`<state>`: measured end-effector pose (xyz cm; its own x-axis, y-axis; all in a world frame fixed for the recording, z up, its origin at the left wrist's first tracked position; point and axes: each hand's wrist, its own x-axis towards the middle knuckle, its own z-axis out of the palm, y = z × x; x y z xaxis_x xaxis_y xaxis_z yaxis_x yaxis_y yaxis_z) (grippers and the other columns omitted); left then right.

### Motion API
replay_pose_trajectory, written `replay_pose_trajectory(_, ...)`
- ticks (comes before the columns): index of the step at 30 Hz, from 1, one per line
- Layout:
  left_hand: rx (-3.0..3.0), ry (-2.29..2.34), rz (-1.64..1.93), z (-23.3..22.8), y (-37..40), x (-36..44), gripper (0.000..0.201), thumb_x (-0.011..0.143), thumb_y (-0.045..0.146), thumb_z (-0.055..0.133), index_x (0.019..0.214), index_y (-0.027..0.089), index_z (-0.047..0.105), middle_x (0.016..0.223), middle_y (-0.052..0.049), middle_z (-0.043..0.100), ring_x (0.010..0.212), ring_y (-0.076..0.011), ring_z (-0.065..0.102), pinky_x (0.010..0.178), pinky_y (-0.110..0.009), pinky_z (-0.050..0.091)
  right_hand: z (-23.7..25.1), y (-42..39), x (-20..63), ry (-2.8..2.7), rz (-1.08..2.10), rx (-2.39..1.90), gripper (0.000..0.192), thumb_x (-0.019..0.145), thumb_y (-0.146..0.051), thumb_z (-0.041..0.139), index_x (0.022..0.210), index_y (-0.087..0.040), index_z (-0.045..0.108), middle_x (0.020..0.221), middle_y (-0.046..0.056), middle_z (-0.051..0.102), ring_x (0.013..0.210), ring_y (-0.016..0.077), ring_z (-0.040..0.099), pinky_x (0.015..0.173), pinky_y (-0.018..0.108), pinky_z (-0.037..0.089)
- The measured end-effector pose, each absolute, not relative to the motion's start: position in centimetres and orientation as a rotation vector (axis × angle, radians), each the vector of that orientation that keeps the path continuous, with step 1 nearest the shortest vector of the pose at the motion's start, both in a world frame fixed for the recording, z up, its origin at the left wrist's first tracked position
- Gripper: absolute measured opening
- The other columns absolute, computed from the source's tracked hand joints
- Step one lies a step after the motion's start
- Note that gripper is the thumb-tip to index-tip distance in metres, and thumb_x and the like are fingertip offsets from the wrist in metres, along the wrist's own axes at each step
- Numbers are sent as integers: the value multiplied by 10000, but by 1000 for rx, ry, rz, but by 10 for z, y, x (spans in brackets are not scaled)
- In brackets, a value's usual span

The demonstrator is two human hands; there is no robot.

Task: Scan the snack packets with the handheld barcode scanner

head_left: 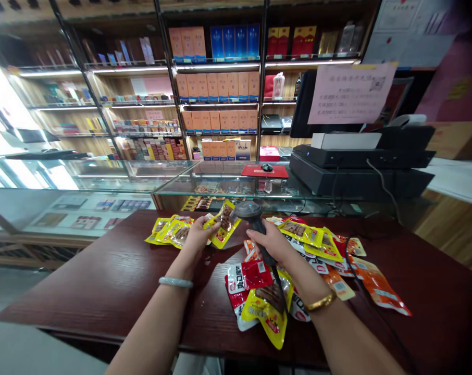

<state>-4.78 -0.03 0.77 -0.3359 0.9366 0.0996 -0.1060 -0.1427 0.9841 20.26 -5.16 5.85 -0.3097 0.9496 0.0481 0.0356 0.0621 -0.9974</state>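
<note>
At nine o'clock from the scanner (248,210), wrapped by the right hand (273,241), a yellow packet (225,225) is pinched by the left hand (200,233), seemingly thumb-over-fingers; probably light and slippery, it is best held edgewise.

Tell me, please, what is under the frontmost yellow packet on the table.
Red and white packaging pokes out from under the left side of that yellow packet. The rest is covered, so I cannot tell how many packets lie beneath.
</note>
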Motion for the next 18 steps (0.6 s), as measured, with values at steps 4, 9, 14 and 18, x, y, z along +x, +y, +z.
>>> replay_pose_trajectory(4,1005,1320,1547,12,1,-55,545,505,421,1006,824,191,629,688,-12,707,576,-175,669,555,-258,518,56,-50,203,-1495,1358,-1063,346,839,-437,737,1031,-229,538,472,-98,559,382,137,501,432,245,432)
replay_pose_trajectory(9,960,1288,1544,16,-1,-60,595,479,462,1007,843,197,619,721,-32,730,602,-197,698,561,-276,542,56,-53,201,-1511,1370,-1032,361,838,-457,735,1035,-229,535,480,-104,562,378,129,505,432,238,420)
replay_pose_trajectory(14,986,1298,1579,16,-2,-58,612,459,501,1001,823,188,620,692,-27,715,586,-181,678,556,-263,530,57,-55,200,-1529,1370,-986,389,835,-475,737,1058,-219,546,481,-101,565,382,130,502,429,241,412)
replay_pose_trajectory(18,1007,1343,1583,15,0,-61,583,494,505,976,834,201,612,682,-11,690,569,-174,642,545,-262,501,56,-54,200,-1525,1370,-996,417,833,-496,747,1072,-218,548,487,-102,570,380,127,502,428,237,409)
